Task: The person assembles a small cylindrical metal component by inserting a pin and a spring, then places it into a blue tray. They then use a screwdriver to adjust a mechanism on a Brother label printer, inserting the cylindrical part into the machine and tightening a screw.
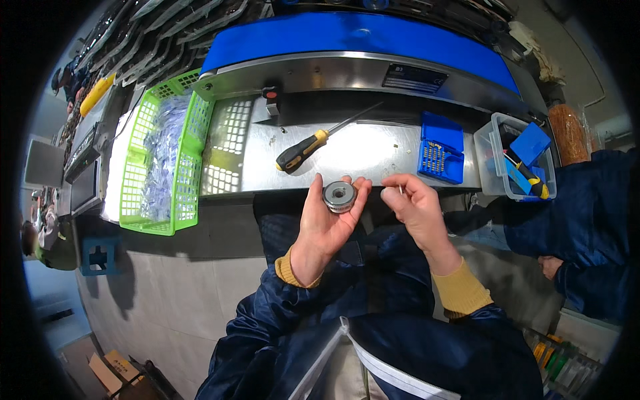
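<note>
A round grey metal part [331, 190] with a hole through its middle rests in my left hand [317, 230]. The palm is turned up, with the fingers and thumb curled about the part's sides. Just to the right, my right hand [420, 217] pinches a small, thin, pale piece [401, 189] between thumb and forefinger; its kind is too small to make out. The two hands are apart, in front of the bench's near edge. Beyond them, a black-and-yellow screwdriver [301, 153] lies on the metal bench [260, 157], its shaft pointing to the far right.
A blue bit case [430, 172] stands open on the bench, holding several bits. Right of it is a clear plastic box [492, 175] with tools. A green basket [183, 200] of clear bags stands left. Behind runs a blue conveyor belt [360, 40]. Another person's sleeve [573, 207] is at right.
</note>
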`<state>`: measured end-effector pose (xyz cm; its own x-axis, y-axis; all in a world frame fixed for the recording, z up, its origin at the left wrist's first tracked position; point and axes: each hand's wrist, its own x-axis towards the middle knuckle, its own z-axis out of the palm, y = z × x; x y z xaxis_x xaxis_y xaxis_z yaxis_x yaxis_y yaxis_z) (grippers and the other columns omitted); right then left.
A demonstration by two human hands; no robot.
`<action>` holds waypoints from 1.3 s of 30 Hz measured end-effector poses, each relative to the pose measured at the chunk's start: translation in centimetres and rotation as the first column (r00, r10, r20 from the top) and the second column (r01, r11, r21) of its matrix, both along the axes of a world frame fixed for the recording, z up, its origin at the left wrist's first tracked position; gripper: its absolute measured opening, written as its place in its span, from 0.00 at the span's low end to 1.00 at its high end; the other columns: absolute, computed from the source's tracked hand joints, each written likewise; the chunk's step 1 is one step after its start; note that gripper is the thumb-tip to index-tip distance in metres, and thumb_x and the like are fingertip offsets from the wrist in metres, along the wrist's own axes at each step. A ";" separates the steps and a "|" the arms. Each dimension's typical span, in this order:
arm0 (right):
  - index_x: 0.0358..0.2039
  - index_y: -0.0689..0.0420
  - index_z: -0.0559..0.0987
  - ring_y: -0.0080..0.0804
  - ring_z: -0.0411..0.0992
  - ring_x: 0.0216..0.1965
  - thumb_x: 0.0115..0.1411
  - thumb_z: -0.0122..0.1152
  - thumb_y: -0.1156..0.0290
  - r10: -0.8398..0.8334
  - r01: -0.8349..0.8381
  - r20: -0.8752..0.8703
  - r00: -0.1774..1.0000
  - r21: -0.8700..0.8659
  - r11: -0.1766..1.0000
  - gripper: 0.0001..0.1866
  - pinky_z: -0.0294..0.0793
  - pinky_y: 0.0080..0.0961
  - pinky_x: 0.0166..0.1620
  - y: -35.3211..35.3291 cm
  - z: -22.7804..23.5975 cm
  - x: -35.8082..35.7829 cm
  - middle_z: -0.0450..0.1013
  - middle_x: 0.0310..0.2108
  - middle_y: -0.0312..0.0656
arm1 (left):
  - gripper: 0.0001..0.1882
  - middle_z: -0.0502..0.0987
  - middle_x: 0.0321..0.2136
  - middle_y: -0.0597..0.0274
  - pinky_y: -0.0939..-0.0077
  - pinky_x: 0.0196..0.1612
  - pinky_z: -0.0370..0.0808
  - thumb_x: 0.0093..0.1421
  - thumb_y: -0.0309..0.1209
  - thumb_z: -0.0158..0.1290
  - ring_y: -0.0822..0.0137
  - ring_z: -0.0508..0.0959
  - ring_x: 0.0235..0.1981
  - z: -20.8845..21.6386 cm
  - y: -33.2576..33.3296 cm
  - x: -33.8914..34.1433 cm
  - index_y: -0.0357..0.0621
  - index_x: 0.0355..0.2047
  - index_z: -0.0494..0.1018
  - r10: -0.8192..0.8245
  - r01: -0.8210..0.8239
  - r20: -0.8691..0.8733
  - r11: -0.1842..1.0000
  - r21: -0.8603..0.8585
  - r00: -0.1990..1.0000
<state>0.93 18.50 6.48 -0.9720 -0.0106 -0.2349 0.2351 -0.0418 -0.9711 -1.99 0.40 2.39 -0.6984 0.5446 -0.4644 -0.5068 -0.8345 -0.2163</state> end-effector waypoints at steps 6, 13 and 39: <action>0.53 0.64 0.71 0.28 0.75 0.38 0.67 0.52 0.71 0.168 0.045 0.356 0.919 -0.518 0.854 0.17 0.78 0.30 0.44 2.6 -0.6 1.3 0.74 0.37 0.42 | 0.29 0.70 0.48 0.36 0.58 0.58 0.75 0.71 0.50 0.37 0.43 0.70 0.56 0.7 -0.6 0.0 0.28 0.43 0.66 0.028 -0.028 0.010 0.997 0.071 1.000; 0.50 0.65 0.71 0.34 0.78 0.40 0.64 0.52 0.77 0.159 -0.064 0.219 0.963 -0.386 0.920 0.14 0.81 0.31 0.46 2.3 0.5 1.3 0.74 0.40 0.44 | 0.29 0.71 0.47 0.39 0.56 0.57 0.75 0.71 0.50 0.35 0.44 0.70 0.57 0.7 -0.9 0.2 0.30 0.41 0.68 -0.008 0.008 0.001 1.000 0.001 1.000; 0.47 0.64 0.78 0.14 0.61 0.21 0.66 0.51 0.71 0.340 -0.340 -0.008 0.940 -0.077 0.937 0.14 0.60 0.14 0.26 -4.4 0.7 2.1 0.67 0.21 0.31 | 0.29 0.73 0.47 0.44 0.52 0.65 0.62 0.72 0.51 0.29 0.44 0.70 0.58 1.2 -0.3 0.7 0.36 0.42 0.68 -0.029 0.018 -0.112 0.995 -0.096 0.993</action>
